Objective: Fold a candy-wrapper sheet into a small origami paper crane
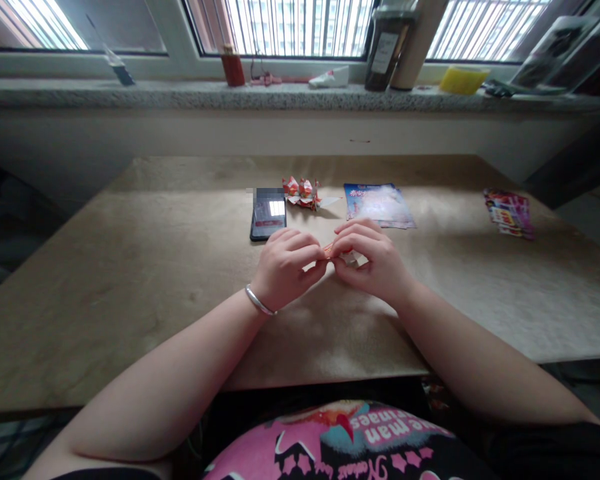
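My left hand (286, 265) and my right hand (370, 260) meet over the middle of the wooden table (130, 280). Both are closed in a pinch on a small folded piece of red and white paper (336, 252), most of which the fingers hide. A silver bracelet sits on my left wrist. Just beyond the hands lie a dark phone (269, 213) with a lit screen, and two finished folded paper figures (303, 192) in red and white.
A blue and pink printed sheet (377, 205) lies right of the paper figures, a pink packet (509, 212) at the far right. The stone windowsill (180, 95) holds a red cup (233, 67), a dark jar (387, 47) and a yellow object (463, 79).
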Available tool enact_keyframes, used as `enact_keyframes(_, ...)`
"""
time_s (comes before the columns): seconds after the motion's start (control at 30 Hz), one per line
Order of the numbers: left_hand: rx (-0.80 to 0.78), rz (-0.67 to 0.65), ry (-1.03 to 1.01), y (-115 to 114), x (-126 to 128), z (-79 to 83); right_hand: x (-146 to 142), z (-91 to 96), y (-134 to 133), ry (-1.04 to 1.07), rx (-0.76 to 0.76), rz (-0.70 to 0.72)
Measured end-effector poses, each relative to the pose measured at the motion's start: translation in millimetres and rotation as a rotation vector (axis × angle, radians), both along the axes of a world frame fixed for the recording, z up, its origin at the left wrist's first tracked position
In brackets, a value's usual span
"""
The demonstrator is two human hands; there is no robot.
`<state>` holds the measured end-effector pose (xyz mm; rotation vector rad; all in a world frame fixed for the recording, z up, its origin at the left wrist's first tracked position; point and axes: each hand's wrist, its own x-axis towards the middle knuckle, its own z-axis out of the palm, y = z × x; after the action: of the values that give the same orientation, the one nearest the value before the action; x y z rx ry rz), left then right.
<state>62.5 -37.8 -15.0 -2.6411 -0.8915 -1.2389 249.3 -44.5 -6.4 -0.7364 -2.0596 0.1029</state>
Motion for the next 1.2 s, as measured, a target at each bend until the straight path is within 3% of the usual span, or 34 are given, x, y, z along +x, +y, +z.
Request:
enact_keyframes(0.97, -0.024, -0.004, -0.152, 3, -2, 2.1, 17, 0.3, 10, -0.020, -0.058, -0.111)
enact_keyframes(1.2, -0.024, 0.004, -0.096, 4, -4, -0.2, 14, 1.6, 7, -0.037, -0.077, -0.093)
